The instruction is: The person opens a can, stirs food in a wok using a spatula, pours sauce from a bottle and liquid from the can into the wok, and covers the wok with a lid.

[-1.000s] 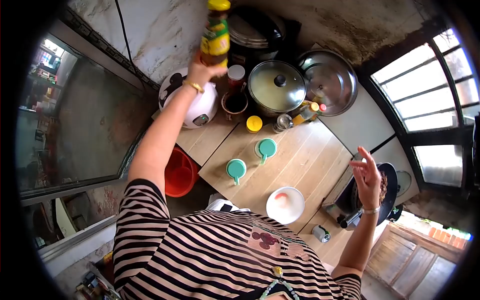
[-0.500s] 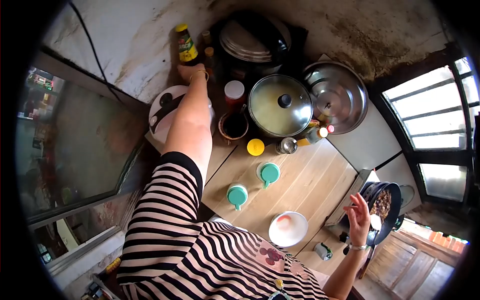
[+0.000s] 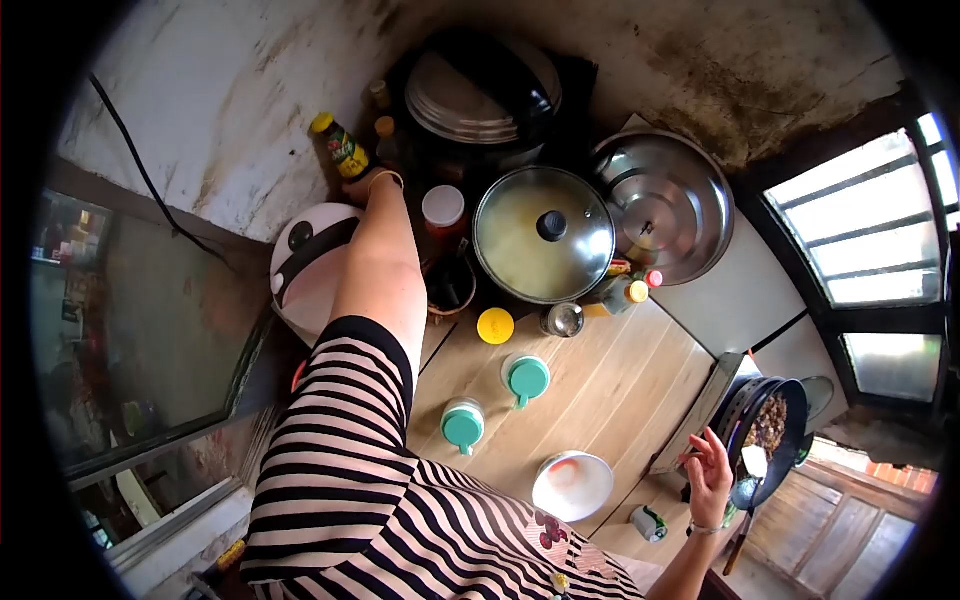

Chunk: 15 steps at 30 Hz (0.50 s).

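Our yellow-capped bottle [image 3: 342, 150] leans near the wall, beyond the white cooker [image 3: 318, 262]. Our left arm [image 3: 385, 265] stretches toward it, wrist bent; the left hand [image 3: 368, 186] meets its lower end, but we cannot tell how tightly the mostly hidden fingers close. A second ago we had it nearer the black-handled lid [image 3: 482, 88]. Our right hand [image 3: 710, 477], fingers loosely spread and lightly curled, hovers near the frying pan [image 3: 780, 440].
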Available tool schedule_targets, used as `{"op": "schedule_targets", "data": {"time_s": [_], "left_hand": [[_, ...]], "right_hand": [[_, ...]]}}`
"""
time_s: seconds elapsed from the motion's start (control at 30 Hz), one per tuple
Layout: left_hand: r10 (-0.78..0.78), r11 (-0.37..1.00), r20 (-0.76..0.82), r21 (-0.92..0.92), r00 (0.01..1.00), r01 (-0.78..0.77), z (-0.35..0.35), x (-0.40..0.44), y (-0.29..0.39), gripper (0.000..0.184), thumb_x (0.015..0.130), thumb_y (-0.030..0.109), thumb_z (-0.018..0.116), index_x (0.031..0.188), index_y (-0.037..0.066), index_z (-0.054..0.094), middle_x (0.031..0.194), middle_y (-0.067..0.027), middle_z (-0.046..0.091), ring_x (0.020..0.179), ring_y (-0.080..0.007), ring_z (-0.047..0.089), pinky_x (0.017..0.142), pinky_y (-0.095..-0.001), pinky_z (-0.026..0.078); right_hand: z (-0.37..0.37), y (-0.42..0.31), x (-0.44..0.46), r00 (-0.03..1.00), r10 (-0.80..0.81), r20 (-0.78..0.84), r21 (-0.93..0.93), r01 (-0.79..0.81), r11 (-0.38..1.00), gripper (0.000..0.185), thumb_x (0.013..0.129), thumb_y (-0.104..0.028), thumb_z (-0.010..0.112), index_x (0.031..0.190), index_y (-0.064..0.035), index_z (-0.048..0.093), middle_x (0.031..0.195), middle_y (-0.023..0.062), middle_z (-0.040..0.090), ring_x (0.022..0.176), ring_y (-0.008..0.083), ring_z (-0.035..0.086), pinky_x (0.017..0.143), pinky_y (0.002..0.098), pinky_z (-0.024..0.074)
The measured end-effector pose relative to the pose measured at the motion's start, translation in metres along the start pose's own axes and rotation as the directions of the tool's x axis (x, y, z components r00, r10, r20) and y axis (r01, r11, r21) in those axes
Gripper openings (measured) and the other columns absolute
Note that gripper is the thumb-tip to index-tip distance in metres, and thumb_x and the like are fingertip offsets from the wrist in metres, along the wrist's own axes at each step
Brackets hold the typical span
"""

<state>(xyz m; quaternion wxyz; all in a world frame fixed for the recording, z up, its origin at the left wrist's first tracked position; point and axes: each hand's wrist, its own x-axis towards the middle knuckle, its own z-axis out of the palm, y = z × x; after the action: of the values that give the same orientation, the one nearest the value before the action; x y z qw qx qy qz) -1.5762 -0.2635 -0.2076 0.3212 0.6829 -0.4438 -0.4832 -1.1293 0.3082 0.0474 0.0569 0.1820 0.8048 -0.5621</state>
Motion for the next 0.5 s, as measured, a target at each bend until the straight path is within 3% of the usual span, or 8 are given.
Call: {"op": "schedule_targets", "data": {"time_s": [0.17, 0.23, 0.27, 0.4, 0.5], "left_hand": [[-0.008, 1.0, 0.036, 0.012, 0.999, 0.008, 0.0, -0.001, -0.01, 0.056, 0.08, 0.005, 0.066, 0.132, 0.003, 0.047, 0.129, -0.018, 0.056, 0.115, -0.0311, 0.057, 0.099, -0.0414, 0.046], [-0.074, 0.963, 0.001, -0.259, 0.997, 0.072, 0.02, 0.021, -0.028, 0.047, 0.081, 0.005, 0.066, 0.126, 0.0, 0.053, 0.128, -0.0187, 0.056, 0.112, -0.0323, 0.058, 0.097, -0.0399, 0.045], [-0.097, 0.952, 0.011, -0.292, 0.995, 0.096, 0.023, 0.019, -0.027, 0.046, 0.081, 0.006, 0.066, 0.125, 0.0, 0.053, 0.127, -0.0185, 0.057, 0.111, -0.032, 0.059, 0.097, -0.04, 0.046], [-0.042, 0.99, 0.101, -0.131, 0.994, 0.055, 0.015, 0.016, -0.032, 0.042, 0.081, 0.01, 0.066, 0.12, -0.002, 0.055, 0.121, -0.0177, 0.059, 0.106, -0.0308, 0.059, 0.094, -0.0403, 0.046], [0.082, 0.99, 0.287, 0.083, 0.954, -0.111, 0.012, 0.008, -0.038, 0.04, 0.081, 0.013, 0.065, 0.117, -0.003, 0.057, 0.116, -0.017, 0.061, 0.102, -0.0298, 0.06, 0.092, -0.0406, 0.047]], "right_hand": [[-0.004, -0.007, -0.002, 1.0, 0.002, -0.027, 0.004, -0.002, 1.0, 0.048, 0.092, -0.002, 0.06, 0.137, -0.001, 0.045, 0.119, 0.0119, 0.062, 0.09, 0.013, 0.063, 0.083, 0.0257, 0.0525], [-0.003, -0.01, -0.004, 0.999, 0.016, -0.031, 0.005, -0.016, 1.0, 0.048, 0.092, -0.002, 0.06, 0.137, -0.0011, 0.045, 0.119, 0.0118, 0.062, 0.09, 0.0128, 0.063, 0.083, 0.026, 0.0526], [-0.003, -0.011, -0.003, 0.999, 0.019, -0.026, -0.004, -0.019, 1.0, 0.048, 0.092, -0.002, 0.06, 0.138, -0.0011, 0.045, 0.119, 0.0117, 0.062, 0.09, 0.0129, 0.063, 0.083, 0.0265, 0.0526], [-0.004, -0.007, -0.007, 1.0, 0.011, -0.007, -0.022, -0.011, 1.0, 0.049, 0.091, -0.001, 0.059, 0.138, -0.001, 0.043, 0.12, 0.0112, 0.061, 0.092, 0.0137, 0.063, 0.086, 0.0287, 0.0522], [-0.02, 0.005, -0.017, 0.997, -0.011, -0.075, 0.044, 0.015, 0.999, 0.049, 0.092, 0.001, 0.056, 0.139, -0.0017, 0.042, 0.12, 0.01, 0.061, 0.097, 0.0145, 0.061, 0.087, 0.029, 0.051]]}}
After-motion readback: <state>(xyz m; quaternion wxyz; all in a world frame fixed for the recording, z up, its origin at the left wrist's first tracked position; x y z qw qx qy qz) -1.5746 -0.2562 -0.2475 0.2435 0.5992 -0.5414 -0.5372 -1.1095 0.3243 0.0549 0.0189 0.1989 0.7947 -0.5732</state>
